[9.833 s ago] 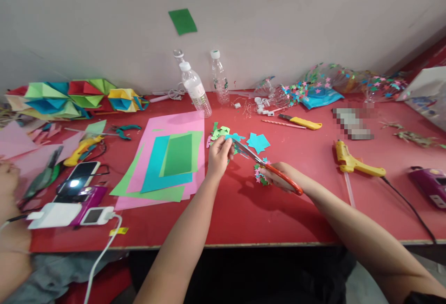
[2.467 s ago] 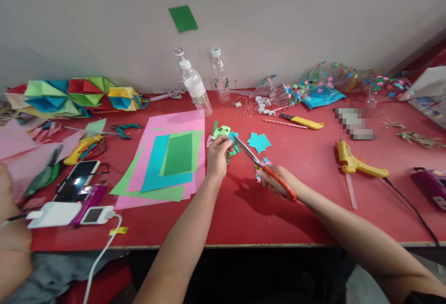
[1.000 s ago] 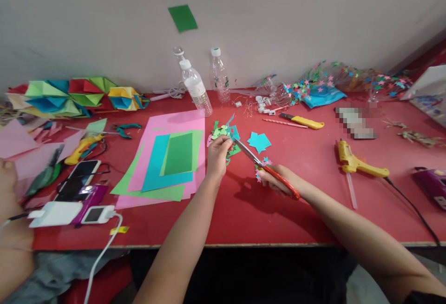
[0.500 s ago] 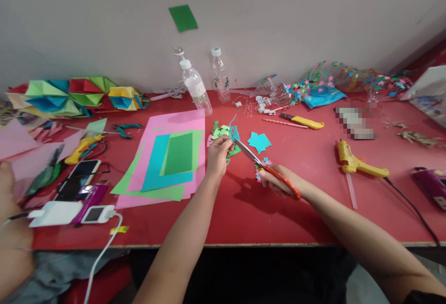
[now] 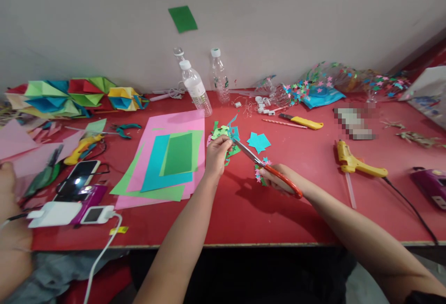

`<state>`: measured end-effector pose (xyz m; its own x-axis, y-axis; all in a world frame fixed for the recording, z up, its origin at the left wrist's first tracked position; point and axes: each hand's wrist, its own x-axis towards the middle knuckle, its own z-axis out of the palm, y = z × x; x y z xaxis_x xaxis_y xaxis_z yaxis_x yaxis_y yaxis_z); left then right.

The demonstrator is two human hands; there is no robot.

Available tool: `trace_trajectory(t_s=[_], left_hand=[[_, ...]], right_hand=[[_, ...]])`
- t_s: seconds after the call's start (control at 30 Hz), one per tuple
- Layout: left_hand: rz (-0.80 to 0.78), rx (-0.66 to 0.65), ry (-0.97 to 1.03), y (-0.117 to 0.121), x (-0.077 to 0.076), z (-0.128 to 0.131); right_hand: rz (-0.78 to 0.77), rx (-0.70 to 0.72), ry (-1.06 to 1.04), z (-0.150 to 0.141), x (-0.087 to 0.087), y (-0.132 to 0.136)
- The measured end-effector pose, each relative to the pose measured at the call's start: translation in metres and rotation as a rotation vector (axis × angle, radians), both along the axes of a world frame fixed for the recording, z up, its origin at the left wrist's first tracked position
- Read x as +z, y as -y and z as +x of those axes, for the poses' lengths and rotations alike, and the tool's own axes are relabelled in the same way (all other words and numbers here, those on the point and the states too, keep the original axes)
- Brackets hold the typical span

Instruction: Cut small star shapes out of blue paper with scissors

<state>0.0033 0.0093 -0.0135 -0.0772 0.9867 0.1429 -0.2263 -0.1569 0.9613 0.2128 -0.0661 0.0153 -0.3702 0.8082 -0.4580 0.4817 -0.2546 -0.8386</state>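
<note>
My left hand [image 5: 219, 154] is closed in a pinch on a small piece of blue paper [image 5: 236, 132], part of which my fingers cover. A thin curled strip sticks up from it. My right hand [image 5: 278, 177] grips red-handled scissors [image 5: 284, 179], whose blades reach left to the paper at my left fingertips. Under and behind my left hand lie green and pink paper scraps [image 5: 220, 131]. Blue star-shaped paper pieces [image 5: 259, 142] rest just beyond the blades. Small coloured paper stars [image 5: 258, 174] are heaped beside my right hand, partly hidden by it.
Coloured paper sheets [image 5: 177, 155] lie left of my hands. Plastic bottles [image 5: 197, 90] stand by the wall. To the right are a yellow utility knife [image 5: 306, 122] and a yellow glue gun [image 5: 362, 167] with a cord. Phones [image 5: 78, 178] and another person's arm [image 5: 14, 211] are at far left.
The blue paper in my left hand has become smaller, and a thin strip now curls up from it. The scissors have shifted only slightly; both hands stay in nearly the same place.
</note>
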Motion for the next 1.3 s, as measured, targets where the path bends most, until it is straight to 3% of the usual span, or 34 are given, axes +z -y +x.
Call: trace_trajectory(t_s=[0.53,0.97,1.3], left_hand=[[-0.010,0.001,0.024,0.000,0.004,0.000],[0.144,0.076,-0.230,0.005,0.006,0.000],[0.201,0.114,-0.260,0.010,0.002,0.006]], right_hand=[[-0.014,-0.021,0.025,-0.001,-0.003,0.000],[-0.024,0.015,-0.120,-0.002,-0.002,0.001],[-0.022,0.053,-0.156,0.001,-0.001,0.002]])
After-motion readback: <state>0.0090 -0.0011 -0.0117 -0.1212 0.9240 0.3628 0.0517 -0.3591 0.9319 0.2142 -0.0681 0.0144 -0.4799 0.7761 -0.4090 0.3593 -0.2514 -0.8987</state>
